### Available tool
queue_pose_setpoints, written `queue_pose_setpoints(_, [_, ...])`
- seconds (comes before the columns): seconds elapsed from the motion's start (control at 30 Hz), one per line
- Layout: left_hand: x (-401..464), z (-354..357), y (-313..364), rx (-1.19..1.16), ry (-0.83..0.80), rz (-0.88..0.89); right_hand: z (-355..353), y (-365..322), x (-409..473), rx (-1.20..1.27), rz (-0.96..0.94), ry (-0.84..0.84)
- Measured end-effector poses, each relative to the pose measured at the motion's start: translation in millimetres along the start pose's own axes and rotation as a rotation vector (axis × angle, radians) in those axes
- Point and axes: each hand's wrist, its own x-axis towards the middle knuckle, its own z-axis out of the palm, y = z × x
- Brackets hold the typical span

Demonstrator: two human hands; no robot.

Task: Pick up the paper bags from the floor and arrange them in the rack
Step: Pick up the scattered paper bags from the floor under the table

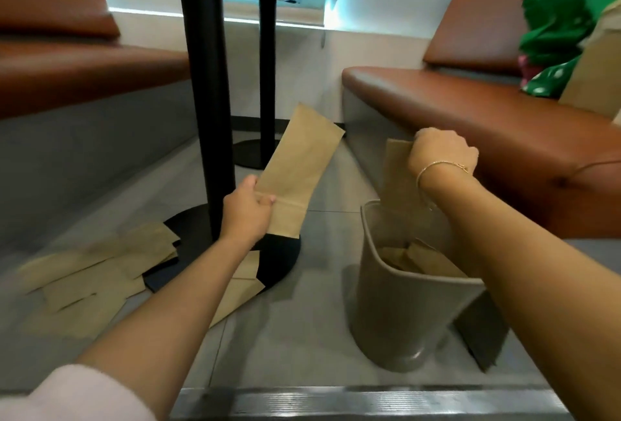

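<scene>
My left hand (pixel 247 210) pinches the lower end of a flat brown paper bag (pixel 299 165), held up and tilted to the right above the floor. My right hand (pixel 440 155) grips the top of a second brown bag (pixel 398 178), whose lower part stands inside the grey rack (pixel 396 313) on the floor. More bags (pixel 423 261) lie inside the rack. Several loose paper bags (pixel 90 272) lie spread on the floor at the left, some over the round black table base (pixel 279 259).
A black table post (pixel 205 91) rises just left of my left hand, a second post (pixel 267 67) behind it. Brown cushioned benches (pixel 470 111) run along both sides. Green cloth and a bag (pixel 568 27) sit on the right bench. A metal strip (pixel 369 400) crosses the bottom edge.
</scene>
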Motion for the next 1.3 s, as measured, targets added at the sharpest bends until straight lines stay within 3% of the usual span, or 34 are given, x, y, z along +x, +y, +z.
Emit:
queue_pose_setpoints(0.1, [-9.8, 10.0, 20.8, -0.035, -0.016, 0.043, 4.8, 11.3, -6.0, -0.058, 0.037, -0.182])
queue_pose_setpoints(0.2, [-16.7, 17.0, 35.9, -0.035, -0.065, 0.098, 5.6, 17.2, -3.7, 0.151, -0.057, -0.294])
queue_pose_setpoints(0.33, [-21.5, 22.9, 49.6, -0.078, -0.178, 0.139, -5.2, 13.9, -2.2, 0.401, -0.311, -0.155])
queue_pose_setpoints(0.53, [-23.5, 30.9, 63.4, -0.095, -0.208, 0.136, -21.6, 7.3, -0.2, 0.887, -0.311, -0.159])
queue_pose_setpoints(0.77, [-21.7, 40.8, 54.4, -0.042, -0.183, 0.09, -30.7, 20.8, 7.0, 0.616, -0.158, 0.082])
queue_pose_setpoints(1.07, [-20.3, 32.4, 18.4, 0.029, -0.174, -0.02, 17.9, 39.8, -1.6, 0.514, 0.17, -0.116])
queue_pose_setpoints(1.3, [-14.9, 9.7, -30.1, 0.145, -0.211, -0.111, 49.1, -9.3, -21.8, 0.444, 0.029, -0.166])
